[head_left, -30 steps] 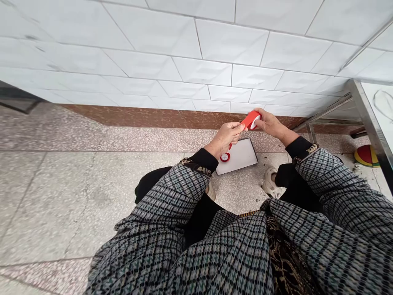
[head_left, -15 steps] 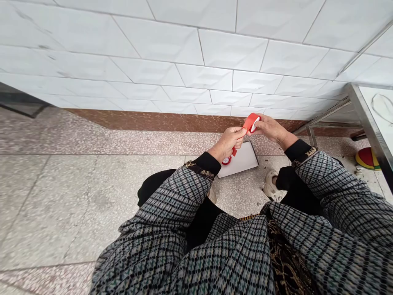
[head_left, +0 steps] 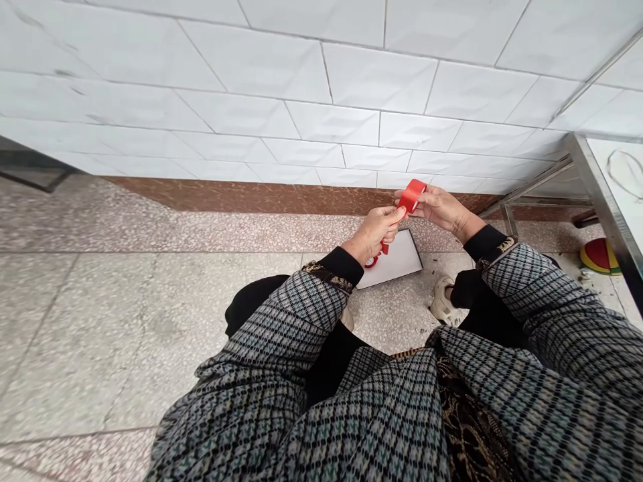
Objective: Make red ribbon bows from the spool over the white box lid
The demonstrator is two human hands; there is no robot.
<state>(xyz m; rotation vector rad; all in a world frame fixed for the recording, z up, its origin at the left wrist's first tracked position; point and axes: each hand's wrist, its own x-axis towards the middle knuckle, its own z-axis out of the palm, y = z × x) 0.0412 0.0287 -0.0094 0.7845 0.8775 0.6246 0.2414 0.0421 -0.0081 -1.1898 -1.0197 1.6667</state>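
Observation:
My right hand [head_left: 436, 204] holds a roll of red ribbon [head_left: 412, 194] in front of the wall's base. Close beside it, my left hand [head_left: 378, 229] is closed on the ribbon's loose end, and a short red tail hangs below the fingers. Under my hands a shallow white tray with a dark rim [head_left: 402, 260] lies on the floor. Another red roll with a white centre [head_left: 370, 262] rests at the tray's left side, partly hidden by my left hand and the ribbon tail.
A white tiled wall [head_left: 301, 120] with a brown skirting stands in front. A metal-framed table [head_left: 603, 194] is at the right, with a red, yellow and green round object [head_left: 599, 256] beneath it. My shoe [head_left: 443, 301] is right of the tray.
The ribbon roll has turned in my right hand, so its white core shows less and its red outer face shows more. My left hand has shifted slightly right and up.

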